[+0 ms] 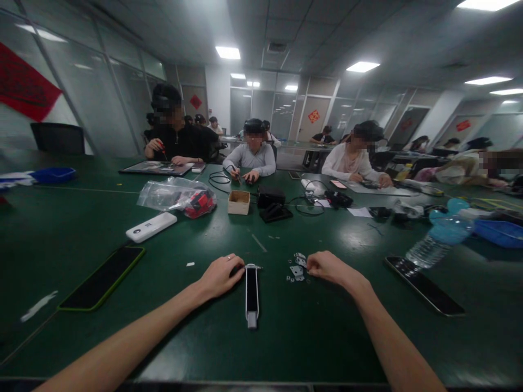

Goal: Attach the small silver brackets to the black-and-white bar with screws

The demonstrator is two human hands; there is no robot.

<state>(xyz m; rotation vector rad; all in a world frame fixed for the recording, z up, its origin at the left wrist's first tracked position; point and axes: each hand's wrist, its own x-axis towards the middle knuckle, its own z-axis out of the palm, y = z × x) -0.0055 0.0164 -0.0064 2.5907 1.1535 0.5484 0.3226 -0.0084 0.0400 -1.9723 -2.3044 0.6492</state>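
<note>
A narrow white and black device (252,294) lies lengthwise on the green table (310,337) in front of me. My left hand (221,275) rests beside its far end with fingers curled; a dark tool seems pinched in them at the device's tip. My right hand (328,267) is closed in a pinch next to a cluster of several small silvery parts (296,268); what it pinches is too small to name.
A phone in a green case (102,278) lies at my left and a white power bank (151,226) behind it. A second phone (425,286) and a tipped water bottle (439,237) are at my right. A small wooden box (239,202), a plastic bag (177,195) and seated people lie beyond.
</note>
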